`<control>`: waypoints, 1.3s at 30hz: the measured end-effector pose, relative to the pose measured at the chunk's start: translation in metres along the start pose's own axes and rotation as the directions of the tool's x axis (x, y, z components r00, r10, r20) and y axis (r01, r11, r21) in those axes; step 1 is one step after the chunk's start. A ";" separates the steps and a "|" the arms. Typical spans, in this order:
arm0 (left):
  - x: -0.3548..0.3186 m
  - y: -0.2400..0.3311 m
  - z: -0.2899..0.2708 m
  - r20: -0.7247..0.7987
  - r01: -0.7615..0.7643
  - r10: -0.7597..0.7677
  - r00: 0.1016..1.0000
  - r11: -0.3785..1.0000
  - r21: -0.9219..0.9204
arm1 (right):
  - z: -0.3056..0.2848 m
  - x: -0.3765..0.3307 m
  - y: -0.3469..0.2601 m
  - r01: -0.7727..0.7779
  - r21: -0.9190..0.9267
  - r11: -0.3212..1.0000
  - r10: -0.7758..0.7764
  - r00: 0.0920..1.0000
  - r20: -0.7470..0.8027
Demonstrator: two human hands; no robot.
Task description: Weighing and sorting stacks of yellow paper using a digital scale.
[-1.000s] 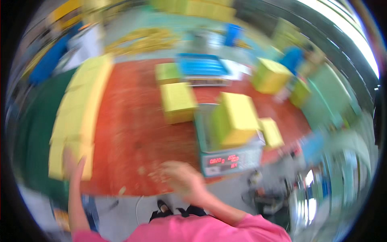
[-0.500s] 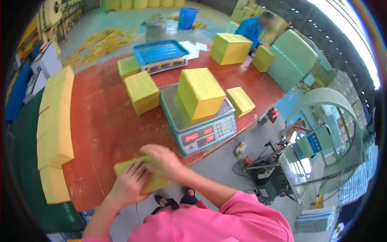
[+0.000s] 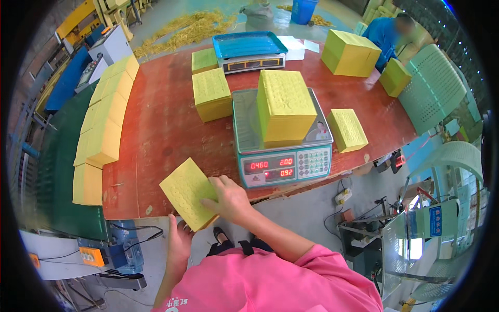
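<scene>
A stack of yellow embossed paper [image 3: 188,190] lies tilted at the near edge of the red table, its near corner jutting past the edge. My right hand [image 3: 231,200] grips its right side, thumb on top and fingers along the far side. At the near left side is my left hand [image 3: 179,240], thumb stretched out and fingers apart against the lower edge of the stack. Just beyond my hands stands a digital scale [image 3: 285,166] with lit red digits and a keypad. A taller yellow paper block [image 3: 287,99] rests on its metal pan.
Yellow stacks [image 3: 106,130] line the red table's [image 3: 150,125] left edge. Smaller blocks [image 3: 212,93] [image 3: 348,130] flank the scale. Behind it sits a second scale with a blue tray [image 3: 248,46]. A co-worker in blue [image 3: 382,39] is at the far right, near a large block [image 3: 351,52].
The paper stack has turned, its embossed top now showing. My left hand has slid off its top to the near edge; my right hand now grips its side. The view has shifted.
</scene>
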State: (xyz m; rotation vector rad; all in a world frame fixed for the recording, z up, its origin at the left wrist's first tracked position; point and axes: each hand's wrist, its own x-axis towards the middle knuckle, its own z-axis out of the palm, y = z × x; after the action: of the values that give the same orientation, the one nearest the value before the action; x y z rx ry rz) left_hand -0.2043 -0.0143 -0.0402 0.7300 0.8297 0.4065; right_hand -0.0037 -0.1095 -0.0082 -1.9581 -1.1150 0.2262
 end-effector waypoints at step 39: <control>0.094 0.152 0.359 0.709 -0.313 0.108 0.697 0.936 0.164 | -0.294 0.106 0.056 -0.121 0.743 0.658 0.305 0.945 -0.117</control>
State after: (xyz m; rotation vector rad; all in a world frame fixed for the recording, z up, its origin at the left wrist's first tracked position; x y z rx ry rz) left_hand 0.1280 -0.0057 0.1851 1.1533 0.0712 0.1884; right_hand 0.2463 -0.2130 0.1584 -1.3228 -0.4943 0.4773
